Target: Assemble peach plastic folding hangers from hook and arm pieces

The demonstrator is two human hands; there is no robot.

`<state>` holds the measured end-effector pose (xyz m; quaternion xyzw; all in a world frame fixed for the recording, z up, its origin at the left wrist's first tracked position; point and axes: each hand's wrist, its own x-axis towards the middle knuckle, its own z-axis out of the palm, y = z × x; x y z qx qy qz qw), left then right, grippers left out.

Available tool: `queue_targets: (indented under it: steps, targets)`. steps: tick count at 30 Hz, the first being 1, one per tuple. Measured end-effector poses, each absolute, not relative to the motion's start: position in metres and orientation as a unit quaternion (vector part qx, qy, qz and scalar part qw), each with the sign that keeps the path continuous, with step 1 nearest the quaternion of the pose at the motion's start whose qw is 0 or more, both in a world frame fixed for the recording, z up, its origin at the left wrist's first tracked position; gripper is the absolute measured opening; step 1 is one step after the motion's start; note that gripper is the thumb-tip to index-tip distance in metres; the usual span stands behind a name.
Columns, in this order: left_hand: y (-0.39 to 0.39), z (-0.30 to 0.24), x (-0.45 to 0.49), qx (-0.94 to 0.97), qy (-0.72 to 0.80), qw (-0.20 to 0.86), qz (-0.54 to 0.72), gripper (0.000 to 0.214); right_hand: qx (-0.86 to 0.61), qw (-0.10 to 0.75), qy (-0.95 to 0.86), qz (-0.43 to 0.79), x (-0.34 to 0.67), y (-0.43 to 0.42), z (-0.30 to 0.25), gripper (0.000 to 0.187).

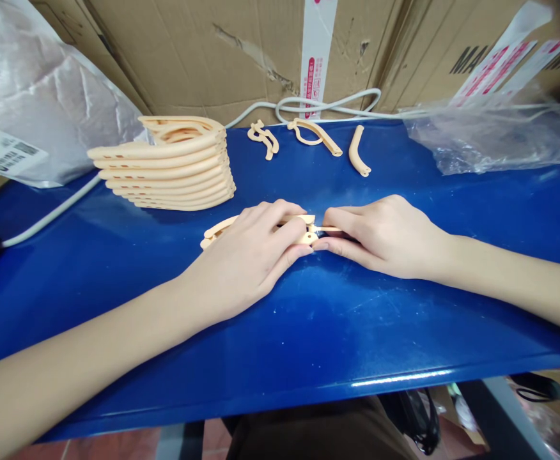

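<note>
Under my left hand (254, 255) lies a beige plastic assembly (220, 227) that looks like a folding clothes hanger. My left fingers curl over it and press it against the table, covering its middle. My right hand (390, 236) meets its right end, thumb and forefinger pinching a narrow beige plastic strip (328, 229). The strip reaches the assembly's end; how they join is hidden by my fingertips. Beyond my hands lie a small curvy beige piece (264, 139), a beige arm with a loop (316, 135) and a bent beige arm (358, 152).
A neat stack of similar beige pieces (169, 169) stands at the back left of the blue table (309, 345). A white cable (328, 105) runs along the back edge before cardboard boxes (241, 57). A silvery bag (45, 89) is at left, clear plastic wrap (495, 140) at right.
</note>
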<state>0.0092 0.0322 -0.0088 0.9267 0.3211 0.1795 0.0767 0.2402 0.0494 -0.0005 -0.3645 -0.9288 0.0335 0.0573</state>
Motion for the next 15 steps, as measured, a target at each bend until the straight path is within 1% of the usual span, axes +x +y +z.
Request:
queue_targets:
  steps: [8,15]
  targets:
    - [0.0320,-0.0092,0.0081,0.924,0.317,0.085,0.195,0.029,-0.367,0.060,-0.927,0.048,0.2401,0.0489,0.0006,0.079]
    - [0.0323,-0.0093,0.0091,0.926,0.321,0.081,0.183,0.030,-0.367,0.045,-0.929,0.010,0.2395,0.0484,-0.0005,0.081]
